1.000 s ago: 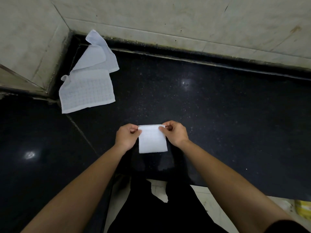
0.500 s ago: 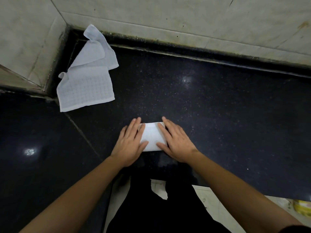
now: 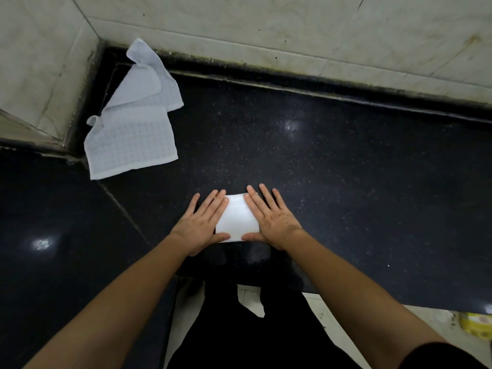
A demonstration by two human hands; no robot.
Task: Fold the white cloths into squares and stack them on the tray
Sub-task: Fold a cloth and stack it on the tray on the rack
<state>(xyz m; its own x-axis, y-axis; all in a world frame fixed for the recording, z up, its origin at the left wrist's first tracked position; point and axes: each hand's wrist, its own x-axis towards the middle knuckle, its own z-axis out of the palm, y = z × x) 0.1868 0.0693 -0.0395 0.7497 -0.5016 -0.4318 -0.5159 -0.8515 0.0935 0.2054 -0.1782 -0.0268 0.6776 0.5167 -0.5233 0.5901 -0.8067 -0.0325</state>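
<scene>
– Black speckled stone, was that the tabletop (image 3: pixel 346 182) in the head view?

– It was, polished enough to throw back spots of light, with a pale tiled wall (image 3: pixel 292 35) running along its far side and turning a corner at the far left.

– Where was the cloth being worked on?

– A small folded white cloth (image 3: pixel 237 219) lay flat near the front edge, right between the two hands.

– And how were the hands?

– Both were spread flat with straight fingers. The left hand (image 3: pixel 202 225) pressed on the cloth's left edge and the right hand (image 3: pixel 271 219) on its right edge. Both thumbs lay along the near edge, pointing at each other. Neither hand gripped anything.

– Any other cloth?

– A checked white cloth (image 3: pixel 133 134) lay loose and rumpled in the far left corner, well apart from the hands, its far end bunched against the wall.

– What else showed?

– Light floor (image 3: pixel 332 328) below the front edge, and a yellow object (image 3: pixel 476 328) at the lower right, too cut off to identify.
</scene>
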